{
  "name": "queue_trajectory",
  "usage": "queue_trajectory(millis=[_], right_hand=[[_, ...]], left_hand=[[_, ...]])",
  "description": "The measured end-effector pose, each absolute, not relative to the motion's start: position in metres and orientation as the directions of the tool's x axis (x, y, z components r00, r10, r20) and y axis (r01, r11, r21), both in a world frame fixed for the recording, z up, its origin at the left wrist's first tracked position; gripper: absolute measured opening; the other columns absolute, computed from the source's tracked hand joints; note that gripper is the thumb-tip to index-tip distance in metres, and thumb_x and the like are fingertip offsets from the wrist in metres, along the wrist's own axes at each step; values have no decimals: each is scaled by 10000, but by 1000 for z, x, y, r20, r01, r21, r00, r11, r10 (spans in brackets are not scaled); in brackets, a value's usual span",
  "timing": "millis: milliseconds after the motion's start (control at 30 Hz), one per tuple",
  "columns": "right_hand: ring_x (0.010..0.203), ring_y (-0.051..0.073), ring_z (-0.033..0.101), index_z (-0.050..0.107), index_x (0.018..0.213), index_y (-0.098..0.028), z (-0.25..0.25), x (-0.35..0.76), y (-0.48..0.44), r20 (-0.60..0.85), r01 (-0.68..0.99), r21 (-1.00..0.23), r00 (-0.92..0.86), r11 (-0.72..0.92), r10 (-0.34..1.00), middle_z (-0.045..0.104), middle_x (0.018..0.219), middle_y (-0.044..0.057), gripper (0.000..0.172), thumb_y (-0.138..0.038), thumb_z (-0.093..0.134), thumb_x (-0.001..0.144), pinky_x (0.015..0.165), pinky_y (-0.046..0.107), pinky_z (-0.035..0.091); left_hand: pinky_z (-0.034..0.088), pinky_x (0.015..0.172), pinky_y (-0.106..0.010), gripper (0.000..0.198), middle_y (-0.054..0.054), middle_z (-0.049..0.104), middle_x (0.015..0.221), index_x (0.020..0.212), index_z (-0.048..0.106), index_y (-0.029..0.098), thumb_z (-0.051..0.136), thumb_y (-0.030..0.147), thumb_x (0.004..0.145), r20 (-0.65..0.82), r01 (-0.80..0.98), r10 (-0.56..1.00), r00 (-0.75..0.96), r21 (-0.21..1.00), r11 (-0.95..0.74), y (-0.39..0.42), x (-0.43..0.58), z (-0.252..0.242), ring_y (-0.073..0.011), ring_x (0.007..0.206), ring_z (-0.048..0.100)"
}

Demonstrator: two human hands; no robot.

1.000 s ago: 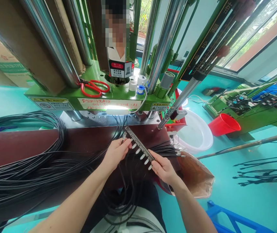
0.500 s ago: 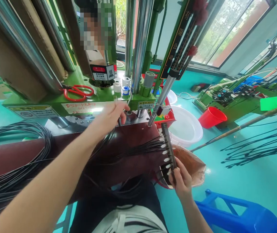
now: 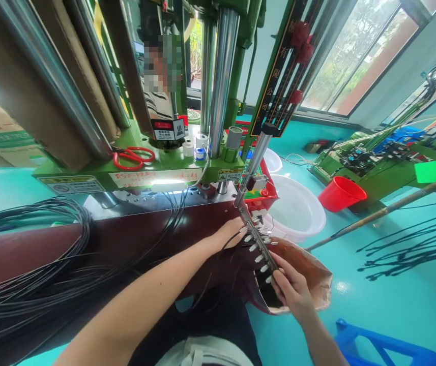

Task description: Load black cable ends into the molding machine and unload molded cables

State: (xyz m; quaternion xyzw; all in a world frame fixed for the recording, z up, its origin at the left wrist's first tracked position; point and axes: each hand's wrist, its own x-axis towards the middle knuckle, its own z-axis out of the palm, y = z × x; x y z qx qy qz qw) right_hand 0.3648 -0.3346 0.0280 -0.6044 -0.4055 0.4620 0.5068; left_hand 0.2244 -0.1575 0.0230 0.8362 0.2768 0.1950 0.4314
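In my right hand (image 3: 292, 284) is the lower end of a long dark metal bar (image 3: 259, 238), gripped between thumb and fingers. White-tipped cable connectors (image 3: 256, 247) stick out along the bar's left side, and more pale tips show at its upper right. My left hand (image 3: 233, 231) is closed beside the bar's upper half. Its fingertips are mostly hidden behind the bar, so what it grips cannot be made out. A thin black cable (image 3: 221, 254) hangs down from near that hand. Other black cables (image 3: 177, 206) come from the press and lie over the brown table (image 3: 210, 213).
A green press (image 3: 99, 173) with steel columns stands ahead, red-handled scissors (image 3: 134, 157) on its ledge. Coiled black cables (image 3: 76, 218) lie left. A paper-lined bin (image 3: 319, 274), white tub (image 3: 297, 203), red bucket (image 3: 342, 194) and blue stool (image 3: 385, 340) are right. Another person is behind the press.
My left hand has moved from the press front, rightward and down, to the bar. The bar leans further left at its top, still in my right hand. The view has shifted slightly.
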Motion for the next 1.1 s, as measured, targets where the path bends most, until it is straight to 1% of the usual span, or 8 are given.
queue_trajectory(millis=[133, 267, 433, 533, 633, 733, 900, 1100], right_hand=[[376, 40, 284, 490, 1230, -126, 57, 376, -296, -337, 183, -926, -3, -330, 942, 357, 470, -80, 614, -456, 603, 725, 341, 166, 203], [371, 36, 256, 493, 1233, -137, 74, 372, -251, -450, 395, -857, -258, -332, 855, 346, 478, -86, 548, -357, 569, 737, 339, 172, 161], [549, 81, 465, 595, 1091, -191, 79, 346, -186, -376, 686, -725, -467, 59, 800, 570, 678, -23, 402, -177, 536, 694, 490, 188, 359], [549, 98, 494, 580, 1060, -178, 76, 325, -148, -434, 774, -605, -517, 186, 738, 598, 721, -17, 361, -185, 508, 706, 528, 216, 402], [678, 133, 542, 620, 925, -147, 67, 308, -120, -315, 744, -531, -618, 407, 720, 597, 805, 16, 272, -134, 507, 678, 647, 254, 441], [850, 167, 532, 644, 841, -147, 52, 300, -107, -137, 651, -478, -718, 589, 683, 566, 887, 43, 245, -77, 512, 646, 797, 287, 422], [941, 186, 523, 620, 964, -195, 32, 303, -113, 23, 628, -459, -698, 628, 715, 568, 951, 51, 255, -145, 492, 749, 883, 345, 404], [935, 214, 539, 608, 947, -193, 10, 309, -126, 207, 688, -471, -522, 552, 827, 595, 945, 71, 241, -354, 466, 839, 853, 378, 422]], left_hand=[[446, 712, -273, 257, -50, 657, 775, 800, 625, 136, 377, 201, 784, -29, 397, 668, 743, 823, -407, -150, 161, 31, -163, 722, 585], [429, 767, -270, 253, -29, 655, 938, 932, 625, 193, 433, 286, 794, -108, 529, 717, 689, 750, -396, -171, 89, 53, -166, 837, 582], [438, 761, -242, 281, 10, 655, 944, 987, 605, 243, 413, 378, 832, -141, 540, 777, 614, 793, -283, -203, 32, 75, -141, 838, 589], [452, 758, -258, 308, -8, 661, 902, 993, 592, 213, 420, 406, 826, -137, 542, 844, 518, 816, -200, -206, 12, 72, -155, 825, 596], [454, 774, -289, 308, -23, 662, 908, 985, 589, 209, 414, 407, 828, -69, 594, 918, 390, 780, -194, -205, -4, 61, -174, 836, 599], [438, 824, -326, 267, -36, 649, 949, 968, 594, 220, 416, 365, 833, 99, 676, 963, 250, 695, -247, -208, -19, 48, -191, 893, 580], [410, 857, -363, 196, -53, 628, 928, 904, 589, 204, 411, 264, 846, 339, 778, 935, 104, 558, -288, -220, -35, 25, -198, 930, 540], [380, 851, -403, 216, -48, 641, 915, 928, 589, 200, 387, 239, 863, 376, 863, 919, 120, 418, -284, -224, -25, 10, -205, 905, 545]])
